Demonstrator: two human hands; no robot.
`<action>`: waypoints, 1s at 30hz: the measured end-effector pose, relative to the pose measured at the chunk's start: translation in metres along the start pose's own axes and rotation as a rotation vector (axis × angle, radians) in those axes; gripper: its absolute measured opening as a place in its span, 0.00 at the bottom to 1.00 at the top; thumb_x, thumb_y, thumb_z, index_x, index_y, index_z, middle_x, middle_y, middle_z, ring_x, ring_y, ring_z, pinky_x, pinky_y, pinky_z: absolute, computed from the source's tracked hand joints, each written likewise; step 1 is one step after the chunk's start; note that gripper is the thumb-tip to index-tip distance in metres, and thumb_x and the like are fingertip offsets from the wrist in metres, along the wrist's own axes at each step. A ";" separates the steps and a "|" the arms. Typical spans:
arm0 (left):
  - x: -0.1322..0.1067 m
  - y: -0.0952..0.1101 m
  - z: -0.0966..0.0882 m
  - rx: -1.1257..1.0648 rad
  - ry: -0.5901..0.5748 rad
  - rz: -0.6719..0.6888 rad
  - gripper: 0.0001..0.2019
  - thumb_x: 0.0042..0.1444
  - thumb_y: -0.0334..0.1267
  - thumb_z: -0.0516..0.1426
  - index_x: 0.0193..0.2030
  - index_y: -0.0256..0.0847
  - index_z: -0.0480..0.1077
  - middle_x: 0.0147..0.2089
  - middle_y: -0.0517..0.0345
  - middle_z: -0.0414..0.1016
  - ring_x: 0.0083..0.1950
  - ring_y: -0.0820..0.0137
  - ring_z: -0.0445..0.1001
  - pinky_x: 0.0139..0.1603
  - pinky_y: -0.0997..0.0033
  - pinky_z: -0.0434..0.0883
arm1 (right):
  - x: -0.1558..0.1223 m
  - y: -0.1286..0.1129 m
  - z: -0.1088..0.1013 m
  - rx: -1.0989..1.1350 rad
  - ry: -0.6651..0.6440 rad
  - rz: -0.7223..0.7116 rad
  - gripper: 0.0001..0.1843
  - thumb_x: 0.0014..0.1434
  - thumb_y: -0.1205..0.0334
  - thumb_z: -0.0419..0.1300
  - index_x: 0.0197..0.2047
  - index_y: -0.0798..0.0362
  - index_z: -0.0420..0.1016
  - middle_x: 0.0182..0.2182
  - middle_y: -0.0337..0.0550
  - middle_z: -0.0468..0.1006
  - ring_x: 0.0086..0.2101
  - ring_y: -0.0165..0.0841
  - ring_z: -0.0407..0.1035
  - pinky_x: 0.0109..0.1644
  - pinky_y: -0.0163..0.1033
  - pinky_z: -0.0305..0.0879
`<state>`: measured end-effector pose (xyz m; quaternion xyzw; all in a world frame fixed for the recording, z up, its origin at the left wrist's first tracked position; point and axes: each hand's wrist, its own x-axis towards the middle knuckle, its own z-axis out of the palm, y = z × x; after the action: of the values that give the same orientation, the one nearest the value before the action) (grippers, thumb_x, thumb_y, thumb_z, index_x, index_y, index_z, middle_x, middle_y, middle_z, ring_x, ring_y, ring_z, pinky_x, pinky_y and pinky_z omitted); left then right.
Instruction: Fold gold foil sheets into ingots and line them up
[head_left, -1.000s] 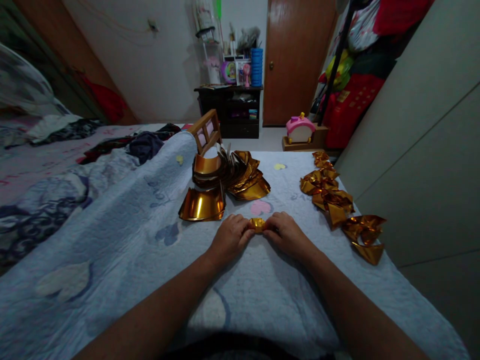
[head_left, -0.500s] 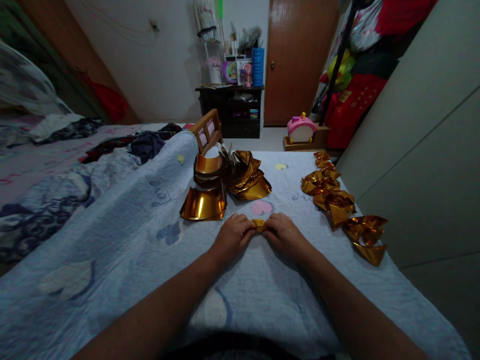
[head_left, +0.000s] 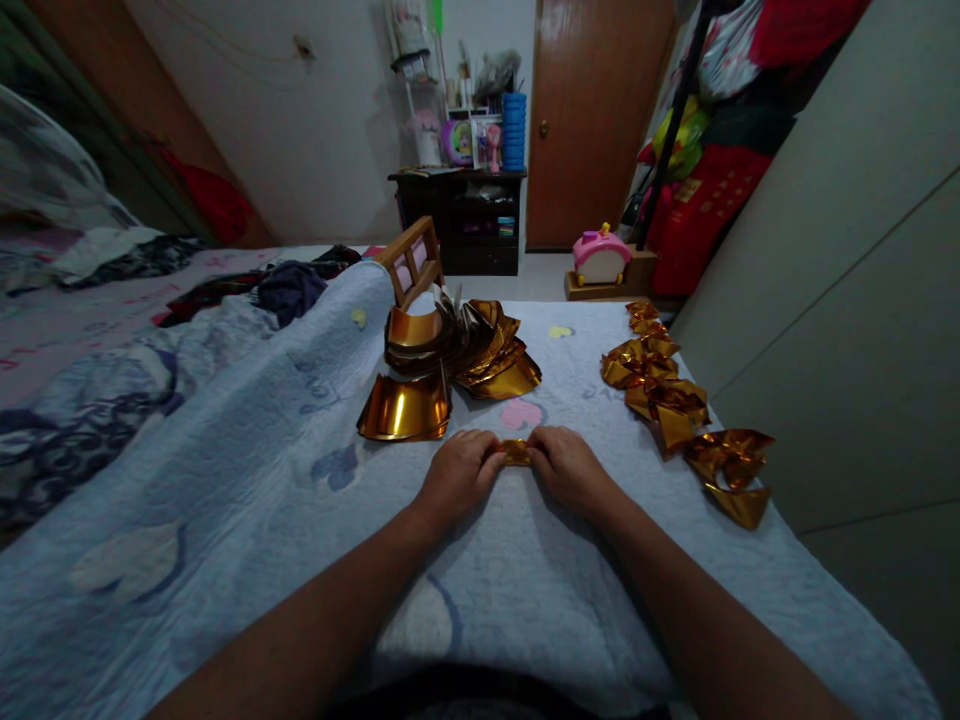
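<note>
Between my hands is a small folded piece of gold foil paper (head_left: pixel 515 453), low over the quilt. My left hand (head_left: pixel 461 468) pinches its left end with thumb and fingers; my right hand (head_left: pixel 564 466) grips the right end the same way. Only the strip's middle shows, the ends being covered by fingers. Just beyond my left hand lies a fanned stack of shiny gold foil sheets (head_left: pixel 405 408). Off to the right, a row of folded gold foil pieces (head_left: pixel 667 400) runs along the bed's edge.
A light blue quilt (head_left: pixel 300 560) with heart patterns covers the bed. At its far end stands a small wooden rail (head_left: pixel 412 262). Crumpled dark clothes (head_left: pixel 292 288) lie on the left. Farther back are a dark cabinet (head_left: pixel 459 225), a pink toy (head_left: pixel 601 255) and a wooden door (head_left: pixel 574 120).
The foil strip between my hands shows slightly wider and flatter, as my fingers have shifted a little along it. Both hands keep their hold. The stack and the row stay put.
</note>
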<state>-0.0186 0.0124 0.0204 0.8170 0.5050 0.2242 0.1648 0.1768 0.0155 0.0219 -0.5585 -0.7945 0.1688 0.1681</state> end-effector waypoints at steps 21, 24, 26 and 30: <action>0.006 -0.001 0.008 0.074 0.054 -0.080 0.02 0.61 0.34 0.59 0.38 0.40 0.70 0.40 0.54 0.74 0.45 0.61 0.71 0.48 0.60 0.68 | 0.000 -0.005 0.010 -0.112 0.107 0.073 0.04 0.64 0.66 0.60 0.35 0.52 0.72 0.37 0.48 0.77 0.39 0.39 0.69 0.43 0.41 0.59; 0.007 0.000 0.006 -0.058 0.038 -0.084 0.02 0.60 0.31 0.58 0.36 0.40 0.68 0.37 0.56 0.74 0.42 0.63 0.71 0.45 0.63 0.67 | 0.000 -0.001 0.012 -0.064 0.148 0.061 0.01 0.63 0.66 0.59 0.38 0.53 0.72 0.39 0.48 0.75 0.40 0.39 0.68 0.45 0.41 0.60; 0.006 0.001 0.004 -0.186 0.028 -0.087 0.02 0.60 0.31 0.56 0.35 0.40 0.67 0.36 0.57 0.73 0.40 0.65 0.71 0.43 0.65 0.67 | -0.001 0.001 0.012 -0.002 0.180 0.043 0.04 0.62 0.67 0.59 0.42 0.54 0.72 0.40 0.48 0.74 0.41 0.39 0.67 0.46 0.41 0.61; 0.006 0.003 -0.002 -0.446 0.046 -0.102 0.03 0.61 0.35 0.56 0.36 0.41 0.67 0.33 0.61 0.70 0.35 0.69 0.69 0.38 0.69 0.66 | -0.002 0.005 0.004 0.179 0.138 -0.021 0.04 0.63 0.67 0.57 0.37 0.54 0.73 0.36 0.45 0.74 0.40 0.36 0.67 0.46 0.40 0.61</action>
<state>-0.0150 0.0163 0.0245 0.7285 0.4874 0.3401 0.3408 0.1791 0.0151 0.0159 -0.5434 -0.7686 0.1985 0.2731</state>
